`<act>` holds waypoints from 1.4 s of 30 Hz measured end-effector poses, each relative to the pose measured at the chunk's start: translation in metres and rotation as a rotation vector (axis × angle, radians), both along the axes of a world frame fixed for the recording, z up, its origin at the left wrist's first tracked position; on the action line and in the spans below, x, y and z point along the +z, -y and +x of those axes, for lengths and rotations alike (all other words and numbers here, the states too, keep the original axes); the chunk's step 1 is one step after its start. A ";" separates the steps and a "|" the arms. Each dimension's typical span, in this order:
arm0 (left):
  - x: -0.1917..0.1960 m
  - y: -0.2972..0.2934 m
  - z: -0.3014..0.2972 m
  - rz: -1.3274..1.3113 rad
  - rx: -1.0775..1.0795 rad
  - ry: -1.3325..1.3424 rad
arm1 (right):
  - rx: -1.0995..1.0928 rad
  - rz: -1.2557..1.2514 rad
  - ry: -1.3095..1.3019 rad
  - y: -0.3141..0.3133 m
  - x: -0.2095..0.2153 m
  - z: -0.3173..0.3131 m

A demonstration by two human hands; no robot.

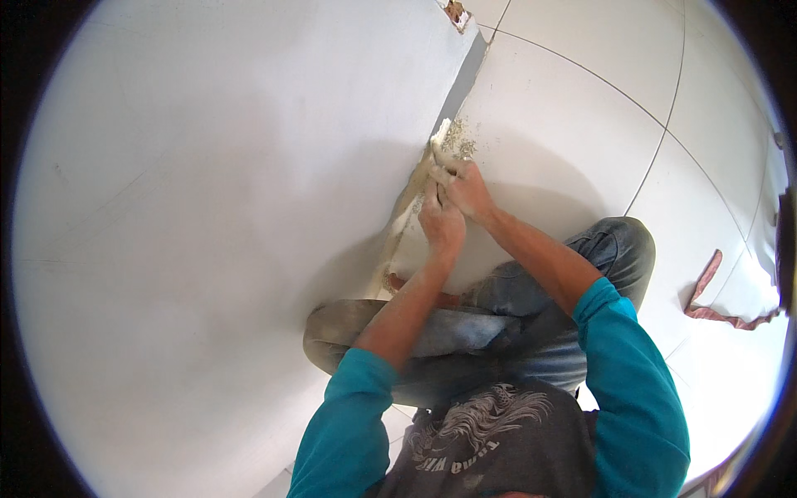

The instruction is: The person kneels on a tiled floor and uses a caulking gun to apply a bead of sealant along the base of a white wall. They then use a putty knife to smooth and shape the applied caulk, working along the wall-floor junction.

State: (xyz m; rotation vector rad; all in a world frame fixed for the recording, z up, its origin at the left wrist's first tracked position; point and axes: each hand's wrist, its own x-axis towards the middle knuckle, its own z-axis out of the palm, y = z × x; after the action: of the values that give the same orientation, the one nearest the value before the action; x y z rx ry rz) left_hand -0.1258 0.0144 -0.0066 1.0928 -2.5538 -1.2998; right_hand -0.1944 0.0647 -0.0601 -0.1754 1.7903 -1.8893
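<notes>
Both hands are close together at the seam where the pale wall meets the tiled floor. My right hand (pixel 469 191) is closed, its dusty fingers curled at the wall's foot. Just below it, my left hand (pixel 441 222) is closed too, fingertips bunched against the right hand's fingers. Whatever they grip is hidden by the fingers. Beyond the fingertips, a cream-coloured piece (pixel 442 131) lies along the seam; I cannot tell whether a hand holds it. Grey-brown crumbs (pixel 462 143) are scattered on the tile beside it.
A grey band (pixel 465 76) runs along the wall's base, up to a broken corner (pixel 456 13). My crossed legs in jeans (pixel 610 249) rest on the floor close behind the hands. A reddish strap (pixel 721 315) lies on the tiles at right.
</notes>
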 end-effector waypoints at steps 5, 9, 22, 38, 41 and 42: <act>-0.003 0.000 0.000 -0.079 -0.065 -0.098 | -0.103 -0.109 0.035 -0.004 0.008 -0.003; -0.005 -0.002 0.004 -0.072 -0.008 -0.069 | -0.001 -0.003 0.013 -0.003 0.007 -0.002; -0.004 -0.003 0.002 0.055 0.045 -0.049 | -0.015 0.043 -0.095 -0.004 0.008 -0.003; 0.005 -0.006 -0.001 0.038 0.077 0.028 | 0.034 0.024 -0.080 -0.005 0.009 -0.004; -0.002 -0.003 -0.004 -0.018 -0.054 -0.115 | -0.089 -0.108 -0.003 -0.005 0.004 -0.007; -0.005 -0.003 -0.002 -0.047 -0.026 -0.063 | -0.005 -0.039 0.031 -0.005 0.002 -0.006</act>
State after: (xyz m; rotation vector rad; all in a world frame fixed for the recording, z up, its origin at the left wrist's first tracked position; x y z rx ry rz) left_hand -0.1278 0.0170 -0.0111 0.9975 -2.5476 -1.2527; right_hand -0.2008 0.0696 -0.0580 -0.1547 1.7359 -1.9214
